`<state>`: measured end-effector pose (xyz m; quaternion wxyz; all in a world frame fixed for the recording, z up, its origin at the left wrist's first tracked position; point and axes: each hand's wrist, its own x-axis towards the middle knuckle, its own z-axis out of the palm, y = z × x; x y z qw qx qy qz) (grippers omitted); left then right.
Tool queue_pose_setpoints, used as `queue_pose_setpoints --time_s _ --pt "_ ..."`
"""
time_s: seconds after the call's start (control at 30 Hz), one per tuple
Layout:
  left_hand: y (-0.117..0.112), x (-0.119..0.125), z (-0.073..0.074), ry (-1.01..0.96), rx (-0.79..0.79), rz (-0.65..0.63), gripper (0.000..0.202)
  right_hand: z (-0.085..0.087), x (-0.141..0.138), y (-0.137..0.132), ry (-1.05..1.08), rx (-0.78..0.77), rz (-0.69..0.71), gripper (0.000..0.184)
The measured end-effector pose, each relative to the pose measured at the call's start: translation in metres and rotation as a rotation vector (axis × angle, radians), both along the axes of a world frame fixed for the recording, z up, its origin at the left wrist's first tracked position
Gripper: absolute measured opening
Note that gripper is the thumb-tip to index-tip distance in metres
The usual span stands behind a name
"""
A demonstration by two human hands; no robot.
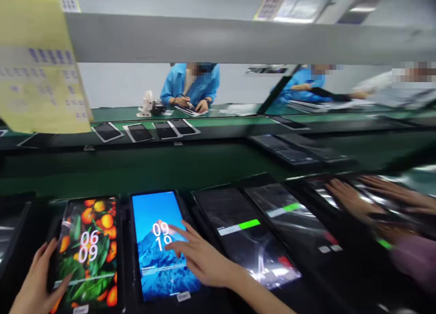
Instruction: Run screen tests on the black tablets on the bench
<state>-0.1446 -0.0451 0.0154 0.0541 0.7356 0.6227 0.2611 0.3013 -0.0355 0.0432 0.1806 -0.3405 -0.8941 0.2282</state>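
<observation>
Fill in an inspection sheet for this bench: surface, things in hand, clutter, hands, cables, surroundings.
Surface: dark bench with tablets in a row.
Things in hand: fruit-picture tablet, lit; blue-screen tablet, lit.
Clutter: two dark tablets with green bars; phones on the green belt.
Hands: left hand grips the fruit tablet's edge; right hand open, fingers on the blue screen.
Cables: nothing seen.
Surroundings: another person's hands at right; workers in blue coats opposite; yellow sheet hanging.
</observation>
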Motion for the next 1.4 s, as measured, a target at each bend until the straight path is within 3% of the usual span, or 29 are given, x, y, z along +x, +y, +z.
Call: queue_pose_setpoints --time_s 0.17,0.3,0.4,0.5,0.67,0.87,1.0,1.1,1.23,1.4 --pt "0.045 0.037 0.04 0.254 0.064 0.286 0.063 -0.018 0.003 0.058 0.124 0.113 -0.335 0.035" --pt "0.089 0.045 0.065 0.13 0.017 0.348 0.062 -0.014 -0.001 0.083 0.182 0.133 -0.537 0.032" --pt "0.112 0.041 0.068 0.004 -0.053 0.321 0.064 -0.011 -0.01 0.077 0.185 0.122 -0.58 0.036" --pt "0.123 0.035 0.062 -0.122 -0.156 0.312 0.066 -0.013 -0.019 0.064 0.163 0.085 -0.602 0.049" --pt "0.12 0.025 0.049 -0.236 -0.257 0.238 0.072 -0.015 -0.025 0.049 0.102 -0.023 -0.664 0.088" --pt "0.11 0.017 0.041 -0.23 -0.393 0.042 0.098 -0.004 -0.034 0.029 -0.109 -0.171 -0.575 0.112" --pt "0.105 0.016 0.045 -0.197 -0.47 0.039 0.101 -0.012 -0.037 0.025 -0.14 -0.122 -0.564 0.113" --pt "0.093 0.012 0.054 -0.167 -0.56 0.0 0.105 -0.022 -0.03 0.032 -0.006 -0.09 -0.588 0.102" --pt "0.075 0.01 0.069 -0.084 -0.67 -0.087 0.125 -0.027 -0.015 0.065 0.272 -0.192 -0.771 0.091" --pt "0.067 0.017 0.072 0.0 -0.7 -0.117 0.14 -0.027 -0.011 0.113 0.324 -0.364 -0.877 0.079"
